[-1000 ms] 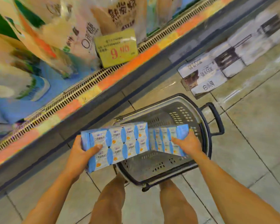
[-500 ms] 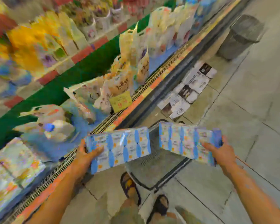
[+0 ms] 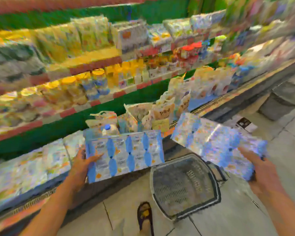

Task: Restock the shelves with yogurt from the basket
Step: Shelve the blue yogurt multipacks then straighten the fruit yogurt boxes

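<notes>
My left hand grips the left end of a blue-and-white yogurt multipack, held flat in front of the lower shelf. A second yogurt multipack is tilted up to the right, gripped at its right end by my right hand. The grey plastic basket stands on the floor below and between the two packs; it looks bare inside. The chilled shelves fill the left and the top, heavily blurred.
Similar flat packs lie in the bottom shelf bay at the left. Pouches with a yellow price tag stand behind the left pack. A grey bin and floor cartons sit at the right. My sandalled foot is beside the basket.
Both packs have come up out of the basket and moved apart. The view has swung up from the floor to the shelves, and the picture is now smeared by motion.
</notes>
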`<state>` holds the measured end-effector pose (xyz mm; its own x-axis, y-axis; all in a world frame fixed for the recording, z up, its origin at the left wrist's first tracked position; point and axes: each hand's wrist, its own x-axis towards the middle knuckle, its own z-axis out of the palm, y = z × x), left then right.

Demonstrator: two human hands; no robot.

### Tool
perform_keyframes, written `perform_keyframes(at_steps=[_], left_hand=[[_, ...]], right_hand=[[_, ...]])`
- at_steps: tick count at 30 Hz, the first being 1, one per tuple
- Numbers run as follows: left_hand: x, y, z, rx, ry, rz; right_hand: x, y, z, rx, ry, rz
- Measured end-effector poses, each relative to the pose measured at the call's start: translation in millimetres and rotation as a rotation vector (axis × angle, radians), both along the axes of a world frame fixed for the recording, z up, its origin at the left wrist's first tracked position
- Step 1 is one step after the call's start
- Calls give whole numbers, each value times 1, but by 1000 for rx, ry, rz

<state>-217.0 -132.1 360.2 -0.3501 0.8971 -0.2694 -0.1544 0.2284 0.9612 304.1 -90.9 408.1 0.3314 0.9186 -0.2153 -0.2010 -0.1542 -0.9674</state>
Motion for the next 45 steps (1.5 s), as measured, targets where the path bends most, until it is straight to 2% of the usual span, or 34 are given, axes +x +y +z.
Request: perform_keyframes(at_steps=[6,9,15,26,35,40,45], left_hand=[[-56,-111,33,74,13,144],[-79,-161,47,100,-19,195],[-148,-245,51,79,35,358],[-333,-377,54,153,-57,497],[-462,-430,82,214,-57,568],[-513,-443,98,249,-97,581],[-560,-436,106,266,-47,672]], right_hand=[[-89,-23,35,72,39,210],[-135,-31,49,59,-17,310],[-246,-58,71,99,-65,466],[-476,-100,58,146,35,624],[-650,-131,77,188,59,732],[-734,-119,94,235,70,828],[-833,-97,103,295,39,861]])
